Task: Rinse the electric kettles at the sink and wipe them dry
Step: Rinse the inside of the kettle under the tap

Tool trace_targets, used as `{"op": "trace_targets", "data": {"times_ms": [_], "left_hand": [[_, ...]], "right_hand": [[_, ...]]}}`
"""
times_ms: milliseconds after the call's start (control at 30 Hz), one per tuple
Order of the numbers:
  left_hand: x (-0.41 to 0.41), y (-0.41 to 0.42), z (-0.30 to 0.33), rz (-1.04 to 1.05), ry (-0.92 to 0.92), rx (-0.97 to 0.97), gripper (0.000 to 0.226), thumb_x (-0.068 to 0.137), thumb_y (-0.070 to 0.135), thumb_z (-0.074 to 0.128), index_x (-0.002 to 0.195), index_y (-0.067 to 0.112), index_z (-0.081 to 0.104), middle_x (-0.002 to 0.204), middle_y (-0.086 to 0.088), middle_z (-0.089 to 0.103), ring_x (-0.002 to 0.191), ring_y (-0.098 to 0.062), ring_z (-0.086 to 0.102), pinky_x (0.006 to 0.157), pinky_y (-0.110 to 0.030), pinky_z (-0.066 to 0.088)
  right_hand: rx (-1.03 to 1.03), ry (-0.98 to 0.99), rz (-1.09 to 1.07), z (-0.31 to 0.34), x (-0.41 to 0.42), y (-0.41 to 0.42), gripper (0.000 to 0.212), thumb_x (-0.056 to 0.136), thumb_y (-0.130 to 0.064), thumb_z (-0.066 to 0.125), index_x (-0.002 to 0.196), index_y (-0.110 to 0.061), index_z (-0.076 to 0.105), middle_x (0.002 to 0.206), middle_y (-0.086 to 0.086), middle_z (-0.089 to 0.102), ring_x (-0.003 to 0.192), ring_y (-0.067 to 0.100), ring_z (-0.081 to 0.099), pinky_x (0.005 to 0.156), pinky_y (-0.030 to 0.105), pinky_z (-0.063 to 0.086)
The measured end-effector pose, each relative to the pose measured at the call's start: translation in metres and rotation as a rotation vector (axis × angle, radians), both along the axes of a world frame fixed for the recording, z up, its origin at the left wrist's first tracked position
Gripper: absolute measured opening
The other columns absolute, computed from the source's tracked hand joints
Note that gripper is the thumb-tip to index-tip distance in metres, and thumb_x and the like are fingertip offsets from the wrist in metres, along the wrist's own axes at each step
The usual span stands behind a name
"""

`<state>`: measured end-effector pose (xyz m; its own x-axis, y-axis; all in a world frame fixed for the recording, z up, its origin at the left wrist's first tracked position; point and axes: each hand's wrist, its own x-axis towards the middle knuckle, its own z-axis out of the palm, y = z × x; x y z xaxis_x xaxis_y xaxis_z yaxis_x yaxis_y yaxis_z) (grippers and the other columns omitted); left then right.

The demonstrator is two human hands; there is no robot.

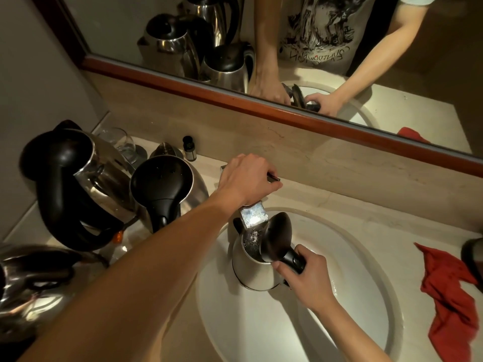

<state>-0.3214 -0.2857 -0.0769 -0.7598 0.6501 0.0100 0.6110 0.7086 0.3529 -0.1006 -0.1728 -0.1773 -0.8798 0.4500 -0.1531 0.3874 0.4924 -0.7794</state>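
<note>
Steel kettle [254, 265] sits under the tap [254, 216]; your right hand [308, 280] grips its handle, left hand [245, 180] grasps the tap lever.

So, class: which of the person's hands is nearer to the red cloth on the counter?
Right. The right hand grips the kettle handle over the sink, closer to the red cloth; the left hand is on the tap, farther away.

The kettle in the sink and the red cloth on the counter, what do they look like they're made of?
Kettle: body looks like polished steel, mirror-bright with reflections; its lid and handle look like matte black plastic. Red cloth: soft woven fabric, judging by its limp crumpled folds.
</note>
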Motion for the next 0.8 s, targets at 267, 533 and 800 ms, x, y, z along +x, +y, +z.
{"op": "trace_targets", "data": {"times_ms": [267,533,800], "left_hand": [[-0.0001,0.0001,-0.0021,0.004,-0.003,0.004,0.033,0.091,0.059,0.057,0.109,0.038,0.076,0.104,0.004,0.074,0.101,-0.025,0.063,0.084,-0.034,0.044],[-0.0004,0.0003,-0.0031,-0.001,0.005,0.01,0.033,0.091,0.058,0.058,0.109,0.037,0.076,0.103,0.005,0.074,0.101,-0.025,0.063,0.083,-0.034,0.044],[0.0,-0.0002,-0.0007,-0.02,0.04,0.013,0.034,0.094,0.056,0.057,0.112,0.034,0.076,0.105,0.004,0.074,0.1,-0.022,0.063,0.084,-0.032,0.039]], "right_hand": [[-0.001,-0.005,0.003,0.0012,0.0,-0.0004,0.048,0.063,-0.057,0.073,0.06,-0.02,0.042,0.053,-0.01,0.042,0.048,0.021,0.042,0.053,0.047,0.046],[-0.002,-0.002,0.003,0.0013,0.0003,-0.0007,0.046,0.063,-0.057,0.073,0.06,-0.022,0.042,0.053,-0.011,0.042,0.049,0.011,0.034,0.052,0.046,0.045],[0.0,-0.012,0.002,0.0008,0.0005,-0.0002,0.049,0.064,-0.056,0.073,0.06,-0.018,0.043,0.052,-0.01,0.04,0.05,0.012,0.034,0.051,0.047,0.045]]}}
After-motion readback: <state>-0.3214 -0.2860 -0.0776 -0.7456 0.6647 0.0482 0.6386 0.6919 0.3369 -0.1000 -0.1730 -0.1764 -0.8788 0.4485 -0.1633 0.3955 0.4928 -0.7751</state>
